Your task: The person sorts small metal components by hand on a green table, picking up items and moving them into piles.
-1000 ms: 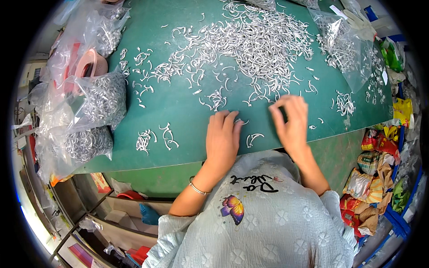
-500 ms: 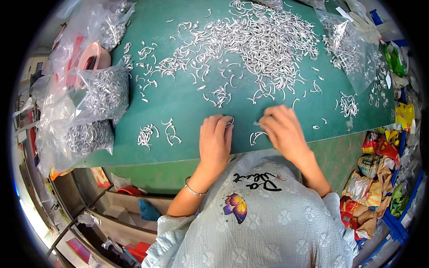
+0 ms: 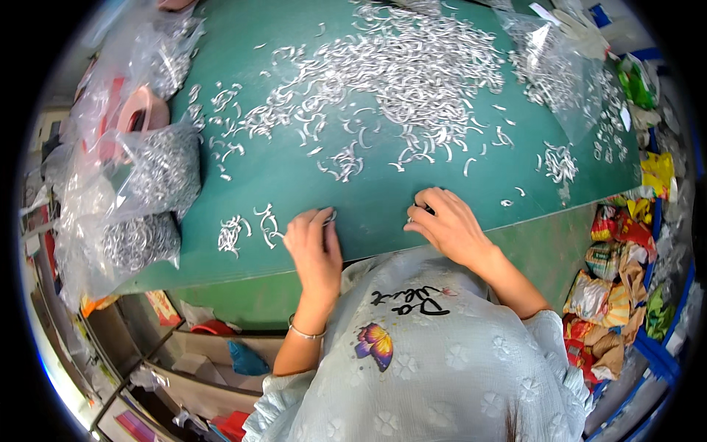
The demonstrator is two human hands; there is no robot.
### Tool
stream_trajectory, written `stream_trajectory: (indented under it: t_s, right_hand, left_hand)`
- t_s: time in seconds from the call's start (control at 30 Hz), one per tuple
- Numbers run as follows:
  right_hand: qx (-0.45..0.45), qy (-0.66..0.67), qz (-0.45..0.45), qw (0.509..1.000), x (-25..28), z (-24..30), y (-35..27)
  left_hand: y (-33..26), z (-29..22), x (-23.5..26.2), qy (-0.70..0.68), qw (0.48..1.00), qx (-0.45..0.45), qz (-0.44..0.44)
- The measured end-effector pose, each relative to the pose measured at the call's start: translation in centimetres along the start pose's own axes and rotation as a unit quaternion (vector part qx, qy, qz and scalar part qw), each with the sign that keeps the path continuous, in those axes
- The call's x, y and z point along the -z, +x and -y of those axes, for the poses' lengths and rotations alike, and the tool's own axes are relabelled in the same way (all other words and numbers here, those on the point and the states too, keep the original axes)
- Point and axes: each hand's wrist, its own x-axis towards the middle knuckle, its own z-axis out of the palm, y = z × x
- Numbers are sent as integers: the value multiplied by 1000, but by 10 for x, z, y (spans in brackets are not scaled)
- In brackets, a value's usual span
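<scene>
My left hand point(image 3: 312, 247) is near the table's front edge, fingers bent and pinched on a small curved silver metal piece point(image 3: 331, 216) that peeks out by the fingertips. To its right, my right hand point(image 3: 446, 225) has its thumb and fingers closed on silver curved pieces point(image 3: 411, 218), mostly hidden by the fingers. Just left of my left hand lie a few linked curved pieces point(image 3: 269, 227), and past them a small heap of the same kind point(image 3: 230, 236). A loose cluster point(image 3: 344, 164) sits farther up between both hands.
A large heap of silver curved pieces point(image 3: 420, 74) spreads over the green table point(image 3: 375, 210). Filled clear bags point(image 3: 166, 166) and a pink container point(image 3: 144, 109) line the left side. Another clear bag point(image 3: 563, 81) and a small heap point(image 3: 561, 163) are at right. Colourful packages point(image 3: 626, 232) stand beyond.
My left hand has shifted left, toward the linked pieces. The pieces lying below my right hand no longer show, and that hand's fingers are now closed. The whole view has shifted slightly.
</scene>
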Motion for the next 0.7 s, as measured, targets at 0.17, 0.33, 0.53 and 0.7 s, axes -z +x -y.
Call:
stream_trajectory:
  t_s: [0.17,0.33,0.53,0.7]
  right_hand:
    - [-54,-104,-79,990,16,-28,-15]
    - [-124,-166,-122,971,44,-47,-19]
    - [-295,-13,-110,949,107,-53,-59]
    - [-255,-80,-114,957,88,-41,-76]
  left_hand:
    - [-4,6,2,28,999,7,-44]
    - [-5,10,1,36,998,5,-43]
    - [-7,3,0,43,996,14,-71]
    - [7,-50,-30,-129,979,-96,122]
